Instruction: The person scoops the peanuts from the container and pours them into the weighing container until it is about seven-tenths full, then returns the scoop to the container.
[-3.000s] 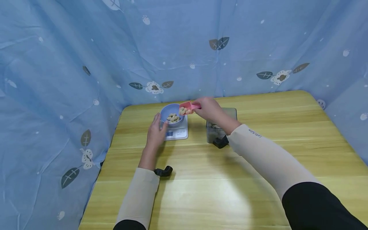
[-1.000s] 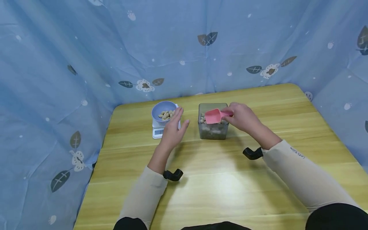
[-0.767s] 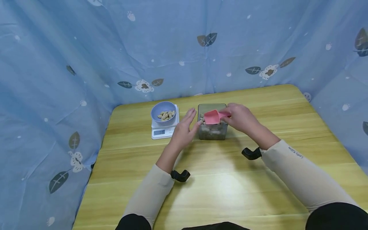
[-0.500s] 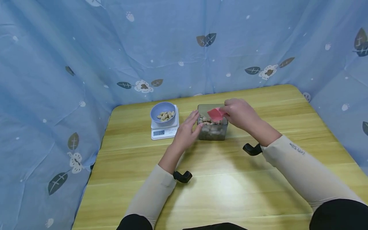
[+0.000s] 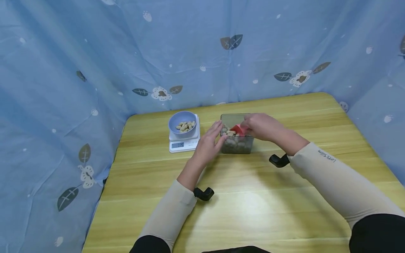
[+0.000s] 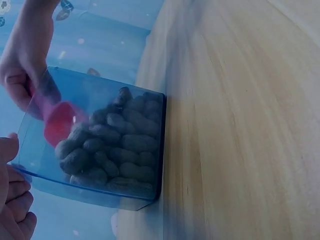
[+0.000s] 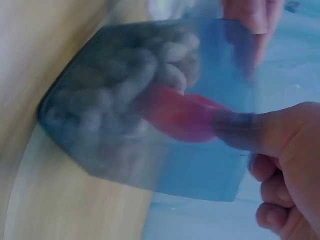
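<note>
My right hand grips the handle of a pink scoop, whose blade is down among the peanuts in a grey see-through container. Through the wall in the right wrist view, the scoop meets the peanuts. My left hand rests at the container's left side near the front corner, its fingers fairly straight and the thumb apart. In the left wrist view, the thumb and fingers of the left hand lie at the container's rim. Peanuts fill the container's lower part.
Left of the container, a blue-purple bowl holding some peanuts stands on a white digital scale with a lit display. All stand on a wooden table, with a blue patterned curtain behind.
The right hand has brought the scoop from the bowl to the container and lowered it into the peanuts. The left hand has moved right from the bowl to the container's side.
</note>
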Tool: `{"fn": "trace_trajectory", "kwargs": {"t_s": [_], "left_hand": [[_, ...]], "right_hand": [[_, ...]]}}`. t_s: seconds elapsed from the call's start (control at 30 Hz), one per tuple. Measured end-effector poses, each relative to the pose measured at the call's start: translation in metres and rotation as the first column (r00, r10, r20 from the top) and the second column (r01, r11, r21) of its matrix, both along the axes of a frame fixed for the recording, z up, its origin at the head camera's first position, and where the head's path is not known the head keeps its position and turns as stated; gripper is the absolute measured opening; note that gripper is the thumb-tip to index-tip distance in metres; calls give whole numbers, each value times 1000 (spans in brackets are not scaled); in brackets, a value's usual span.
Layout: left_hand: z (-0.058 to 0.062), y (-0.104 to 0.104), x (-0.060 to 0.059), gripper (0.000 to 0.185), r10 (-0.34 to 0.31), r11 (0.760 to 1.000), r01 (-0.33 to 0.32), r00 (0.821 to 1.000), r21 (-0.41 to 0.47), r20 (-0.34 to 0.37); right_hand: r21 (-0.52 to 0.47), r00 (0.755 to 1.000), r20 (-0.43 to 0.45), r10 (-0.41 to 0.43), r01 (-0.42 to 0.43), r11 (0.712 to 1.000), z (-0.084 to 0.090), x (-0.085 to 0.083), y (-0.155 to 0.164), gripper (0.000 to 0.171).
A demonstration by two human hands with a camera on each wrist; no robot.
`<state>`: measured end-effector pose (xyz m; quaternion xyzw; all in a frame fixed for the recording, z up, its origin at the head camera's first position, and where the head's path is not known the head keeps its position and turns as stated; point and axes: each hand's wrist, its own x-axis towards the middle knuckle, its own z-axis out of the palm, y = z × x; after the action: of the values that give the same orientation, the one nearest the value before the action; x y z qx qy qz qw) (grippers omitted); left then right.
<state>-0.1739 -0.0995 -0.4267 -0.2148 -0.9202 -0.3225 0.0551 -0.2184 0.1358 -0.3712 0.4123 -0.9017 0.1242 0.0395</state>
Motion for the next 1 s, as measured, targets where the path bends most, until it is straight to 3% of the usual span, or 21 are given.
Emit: {"fn": "trace_trajectory", "kwargs": {"t_s": [0.2,0.47,0.77,0.87,1.0], "left_hand": [[2,2,0,58,4,1000,-3,1000,-15,6],[3,2,1,60,13,1000,-12,1000,-19,28],[0,6,0,61,15,1000,-15,999,0,44],[1,6,1,61,26,1000,-25,998,-4,58],[2,3,2,61,39,999,-39,996,-4,76]], "right_hand": [[-68,981,146,-126,137,988,-1,-4,5,11],[-142,950,281,-136,181,973,-4,-3,10,23],[-166,931,297,-213,269,949,-9,0,9,26],[-192,897,371,-240,326,926,-7,0,19,30],[-239,829,493,-263,420,876,-9,1,33,35]]}}
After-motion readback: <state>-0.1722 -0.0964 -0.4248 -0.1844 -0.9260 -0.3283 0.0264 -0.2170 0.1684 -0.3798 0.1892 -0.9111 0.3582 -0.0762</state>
